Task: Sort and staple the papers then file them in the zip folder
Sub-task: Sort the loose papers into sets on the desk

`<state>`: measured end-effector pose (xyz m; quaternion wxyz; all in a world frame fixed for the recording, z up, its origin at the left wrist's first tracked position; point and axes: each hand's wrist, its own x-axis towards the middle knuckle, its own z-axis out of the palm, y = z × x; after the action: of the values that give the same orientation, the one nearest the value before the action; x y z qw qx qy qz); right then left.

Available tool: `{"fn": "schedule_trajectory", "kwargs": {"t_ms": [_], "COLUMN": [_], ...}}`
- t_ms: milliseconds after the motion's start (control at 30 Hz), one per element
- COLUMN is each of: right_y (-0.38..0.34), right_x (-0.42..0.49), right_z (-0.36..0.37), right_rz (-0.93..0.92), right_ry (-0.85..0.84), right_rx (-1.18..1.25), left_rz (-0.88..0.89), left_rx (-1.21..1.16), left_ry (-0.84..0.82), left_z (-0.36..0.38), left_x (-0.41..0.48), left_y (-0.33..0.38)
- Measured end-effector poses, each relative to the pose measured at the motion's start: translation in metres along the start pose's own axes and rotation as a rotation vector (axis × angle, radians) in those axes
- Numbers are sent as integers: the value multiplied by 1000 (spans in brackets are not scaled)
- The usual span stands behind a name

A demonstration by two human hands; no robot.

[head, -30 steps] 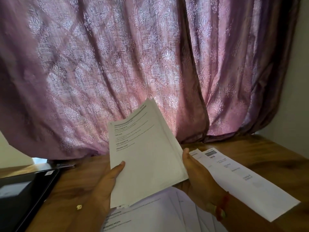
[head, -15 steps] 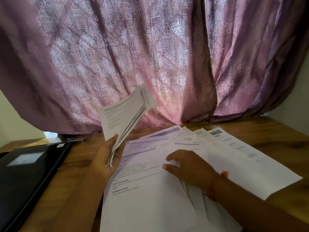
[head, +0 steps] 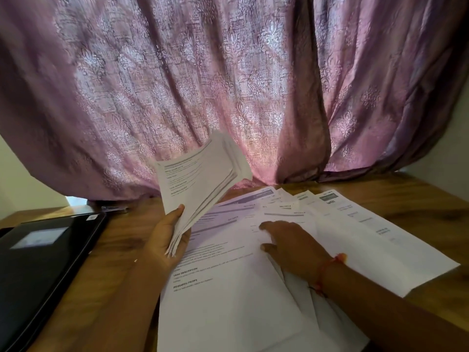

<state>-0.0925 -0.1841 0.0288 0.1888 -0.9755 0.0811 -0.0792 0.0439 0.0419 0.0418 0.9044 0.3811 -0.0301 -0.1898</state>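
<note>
Papers first: a thick stack (head: 200, 184) stands tilted in my left hand (head: 165, 240), thumb on the front sheet, fingers curled behind, so that grip is closed round the bundle near its lower corner. The rest, the spread sheets (head: 253, 288), lie fanned across the table (head: 418, 196) in front of me, overlapping one another, the farthest-right sheet (head: 375, 240) angled out toward the table's right side. My right hand (head: 291, 245) lies flat on the middle of the fan, fingers fairly straight, pressing rather than pinching anything.

Now the risks, as I judge them. I'm holding the stack low and by one corner, and its top edges are already splaying; if my thumb loosens, the loose sheets could slide out and mix into the fan below, undoing the sorting. The fan itself is slippery paper on paper, so a sideways drag of my right palm could shift several sheets at once when I want only one. And the right-hand sheet sits near the table edge, so a nudge could send it over.

Writing I can read: on the nearest sheet, bold headings "TASK DESCRIPTION" and "REQUIRED PROPS"; the lines beneath are too small. The other headers are blurred.

Off to my left lies the black folder (head: 43, 270) with a pale label I can't read, well apart from the papers. Behind everything hangs a purple patterned curtain (head: 203, 85).
</note>
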Motion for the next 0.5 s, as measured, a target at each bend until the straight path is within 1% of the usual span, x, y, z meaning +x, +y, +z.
{"fn": "schedule_trajectory", "kwargs": {"t_ms": [67, 167, 267, 400, 500], "right_y": [1, -1, -7, -9, -5], "right_x": [5, 9, 17, 29, 31], "right_z": [-1, -2, -8, -16, -24], "right_rz": [75, 138, 230, 388, 381], "right_ry": [22, 43, 33, 2, 14], "right_rx": [35, 78, 199, 373, 451], "left_rz": [-19, -47, -65, -31, -41], "left_rx": [41, 70, 86, 69, 108], "left_ry": [28, 53, 51, 64, 33], "left_z": [-2, -4, -1, 0, 7], "left_x": [0, -1, -3, -5, -12], "left_y": [-3, -4, -3, -3, -2]}}
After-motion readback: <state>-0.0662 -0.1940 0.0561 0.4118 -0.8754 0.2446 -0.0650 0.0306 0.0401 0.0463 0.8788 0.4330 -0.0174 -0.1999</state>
